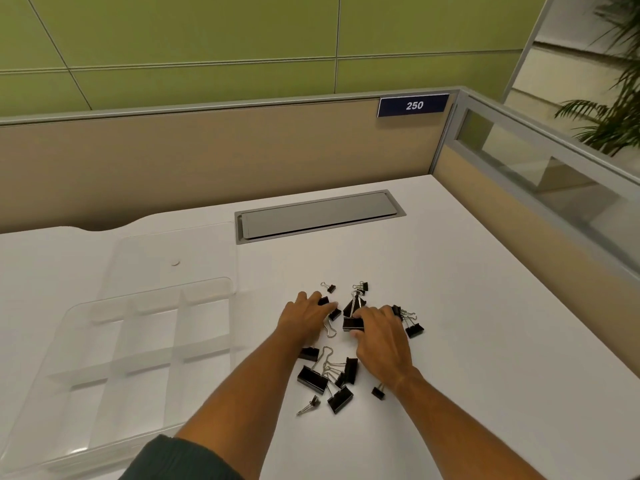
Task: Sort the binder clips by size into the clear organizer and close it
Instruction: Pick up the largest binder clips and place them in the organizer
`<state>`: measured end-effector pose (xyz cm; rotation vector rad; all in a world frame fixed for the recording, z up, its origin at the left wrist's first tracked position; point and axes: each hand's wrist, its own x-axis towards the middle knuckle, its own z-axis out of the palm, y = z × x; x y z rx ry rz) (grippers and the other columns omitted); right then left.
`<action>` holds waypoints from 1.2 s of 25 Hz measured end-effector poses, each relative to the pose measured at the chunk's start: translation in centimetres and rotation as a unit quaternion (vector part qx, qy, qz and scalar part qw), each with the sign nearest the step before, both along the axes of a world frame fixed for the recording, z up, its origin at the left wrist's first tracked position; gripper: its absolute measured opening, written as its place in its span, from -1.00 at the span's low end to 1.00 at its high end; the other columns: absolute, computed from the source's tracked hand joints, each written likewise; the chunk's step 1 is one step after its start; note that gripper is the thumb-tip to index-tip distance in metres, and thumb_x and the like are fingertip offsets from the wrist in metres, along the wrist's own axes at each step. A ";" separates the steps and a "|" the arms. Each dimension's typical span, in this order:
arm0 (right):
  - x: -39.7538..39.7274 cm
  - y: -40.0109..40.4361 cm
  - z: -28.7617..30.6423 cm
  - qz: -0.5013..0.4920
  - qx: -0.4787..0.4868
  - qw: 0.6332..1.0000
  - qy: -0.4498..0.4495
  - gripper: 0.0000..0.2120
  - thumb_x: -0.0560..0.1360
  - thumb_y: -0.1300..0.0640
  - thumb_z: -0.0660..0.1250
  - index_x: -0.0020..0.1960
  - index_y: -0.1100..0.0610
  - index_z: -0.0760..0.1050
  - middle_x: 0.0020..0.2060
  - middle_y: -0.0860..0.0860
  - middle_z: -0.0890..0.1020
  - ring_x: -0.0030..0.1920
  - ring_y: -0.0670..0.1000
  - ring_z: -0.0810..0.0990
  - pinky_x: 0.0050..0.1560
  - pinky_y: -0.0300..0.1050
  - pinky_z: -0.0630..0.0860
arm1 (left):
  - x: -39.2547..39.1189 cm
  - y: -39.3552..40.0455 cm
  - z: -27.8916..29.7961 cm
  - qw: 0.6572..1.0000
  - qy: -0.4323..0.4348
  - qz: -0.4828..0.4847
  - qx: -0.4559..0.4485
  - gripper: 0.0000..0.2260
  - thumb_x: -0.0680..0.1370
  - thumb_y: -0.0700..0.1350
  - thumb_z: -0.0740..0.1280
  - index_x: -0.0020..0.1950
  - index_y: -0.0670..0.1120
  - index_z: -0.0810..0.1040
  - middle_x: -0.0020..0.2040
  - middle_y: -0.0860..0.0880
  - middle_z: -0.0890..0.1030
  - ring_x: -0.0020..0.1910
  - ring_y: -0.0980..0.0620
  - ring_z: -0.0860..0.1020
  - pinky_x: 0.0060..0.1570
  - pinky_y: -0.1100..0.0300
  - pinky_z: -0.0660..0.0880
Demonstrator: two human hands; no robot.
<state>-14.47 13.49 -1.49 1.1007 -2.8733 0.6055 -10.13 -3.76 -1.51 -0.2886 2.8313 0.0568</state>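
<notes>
Head view shows both hands amid scattered binder clips mid-surface, the right hand grasping a large clip, the left hand pinching small ones, so tangled handles could drag wrong sizes into the open clear organizer near the left edge.

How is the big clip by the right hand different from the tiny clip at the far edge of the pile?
The big clip is much larger than the tiny clip. The right hand pinches the big clip, while nothing touches the tiny clip. The big clip sits in the middle of the pile, its wire handles pointing up and away; the tiny clip lies alone on the desk. Both are black with silver wire handles.
</notes>
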 end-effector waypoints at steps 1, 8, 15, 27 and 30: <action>-0.1 0.0 0.1 0.002 -0.006 1.000 -0.006 -0.73 0.48 0.13 0.39 0.17 0.07 0.48 0.04 -0.05 0.61 0.06 0.01 0.47 0.08 -0.14 0.47 | 0.1 0.2 -0.1 1.000 0.008 0.014 0.001 -0.48 0.56 -0.24 0.25 0.47 0.09 0.23 0.35 -0.09 0.31 0.28 -0.15 0.33 0.06 0.03 0.47; 0.1 -0.7 0.4 0.021 -0.041 0.998 -0.050 -0.74 0.52 0.13 0.34 0.20 0.10 0.44 0.04 0.00 0.57 0.07 -0.01 0.49 0.06 -0.20 0.49 | 1.5 0.6 1.1 0.987 0.081 0.128 0.052 -0.53 0.50 -0.33 0.31 0.37 -0.11 0.30 0.26 -0.17 0.34 0.13 -0.14 0.46 -0.04 0.05 0.54; 1.3 -2.1 2.0 0.070 -0.058 0.996 -0.008 -0.65 0.49 0.20 0.39 0.26 0.12 0.47 0.05 0.05 0.58 0.05 0.03 0.59 -0.01 -0.10 0.60 | 5.5 0.5 4.0 0.963 0.166 0.202 0.060 -0.65 0.48 -0.08 0.42 0.18 -0.17 0.41 0.17 -0.13 0.40 -0.06 -0.14 0.54 -0.18 0.12 0.44; 6.1 -7.3 4.8 0.158 -0.112 0.980 0.046 -0.77 0.50 0.16 0.38 0.14 0.17 0.54 -0.04 0.06 0.66 0.00 0.09 0.50 0.03 -0.07 0.50 | 14.3 -1.9 7.2 0.898 0.294 0.327 0.011 -0.68 0.45 0.12 0.39 -0.04 -0.13 0.54 -0.04 -0.06 0.55 -0.07 -0.08 0.53 -0.15 0.07 0.49; 7.8 -9.3 5.1 0.169 -0.125 0.977 0.014 -0.79 0.51 0.22 0.35 0.15 0.20 0.51 0.00 0.10 0.61 0.05 0.10 0.50 0.05 -0.08 0.50 | 16.4 -3.4 7.5 0.886 0.306 0.347 0.017 -0.66 0.47 0.09 0.39 0.02 -0.16 0.52 0.01 -0.07 0.50 -0.04 -0.09 0.51 -0.20 0.12 0.41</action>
